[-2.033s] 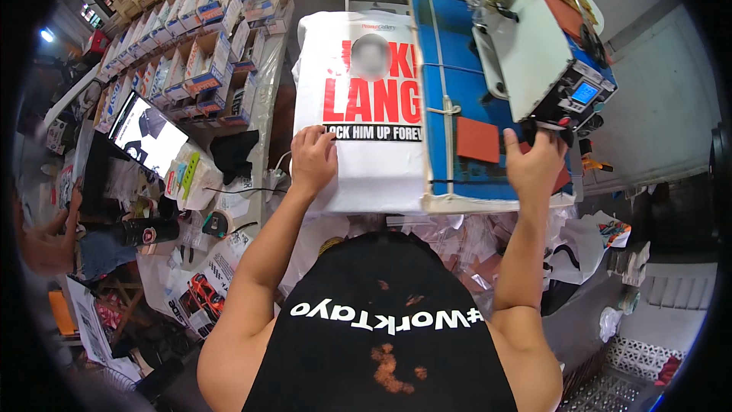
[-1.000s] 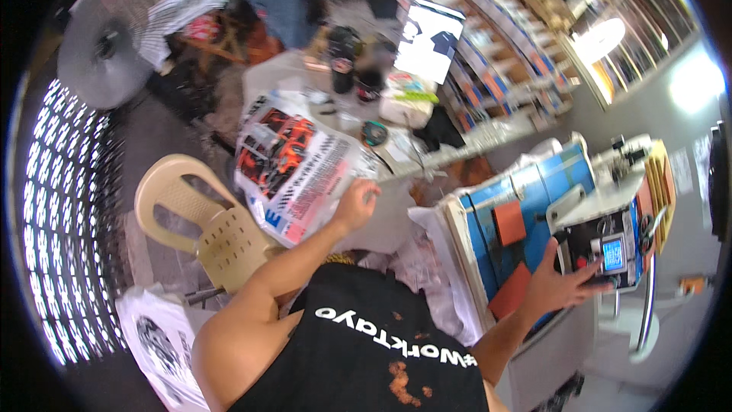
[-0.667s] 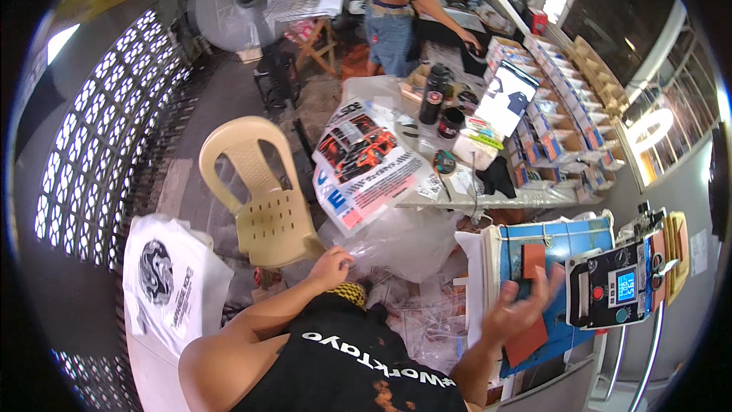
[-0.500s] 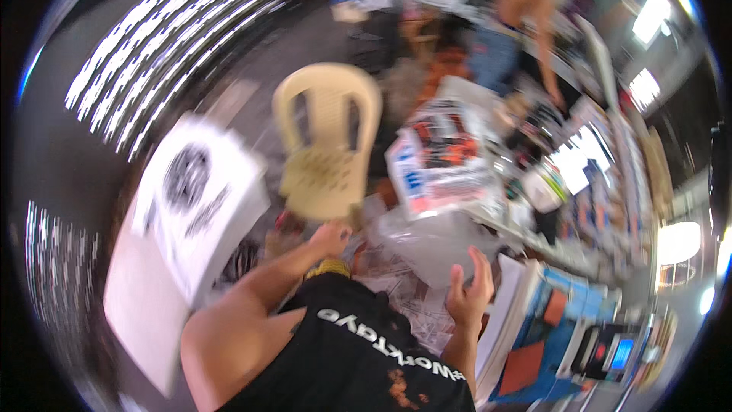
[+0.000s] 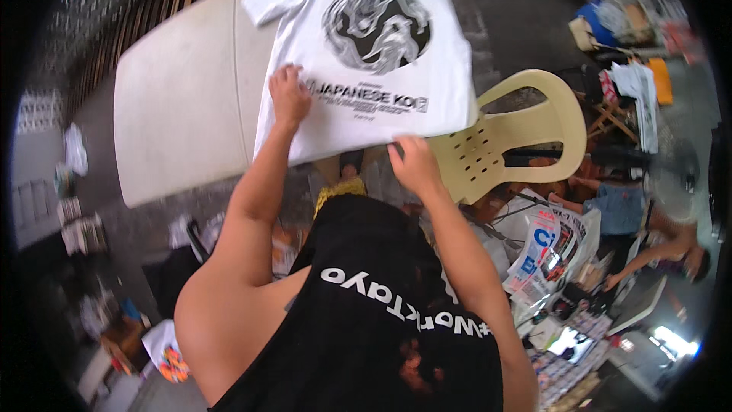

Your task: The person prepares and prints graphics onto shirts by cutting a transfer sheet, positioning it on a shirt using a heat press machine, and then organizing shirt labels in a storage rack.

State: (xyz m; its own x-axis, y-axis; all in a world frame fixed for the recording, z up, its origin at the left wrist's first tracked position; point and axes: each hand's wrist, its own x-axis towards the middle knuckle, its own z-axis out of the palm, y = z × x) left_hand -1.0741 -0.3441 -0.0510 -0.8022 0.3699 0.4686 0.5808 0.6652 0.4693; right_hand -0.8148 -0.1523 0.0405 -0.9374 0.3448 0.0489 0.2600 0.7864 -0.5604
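A white T-shirt [image 5: 450,84] lies spread on a pale folding table, with a round black-and-grey fish print on it and dark lettering below. My left hand [image 5: 290,97] rests on the shirt's left side beside the lettering, its fingers stretched out over the cloth. At the near hem is my right hand [image 5: 415,165], thumb apart from the fingers and fingertips at the cloth's edge. Neither hand visibly grips the fabric. Part of the hem near the right fingers is slightly blurred.
The white table [image 5: 179,99] extends left of the shirt. A cream plastic chair [image 5: 549,133] stands close at the right, near the shirt's corner. Further right, another person [image 5: 671,248] reaches over a cluttered worktop beside printed plastic bags [image 5: 545,252].
My view has turned left, bringing the table and shirt in front of me and the chair to the right. Both hands, earlier in the air, are now at the shirt.
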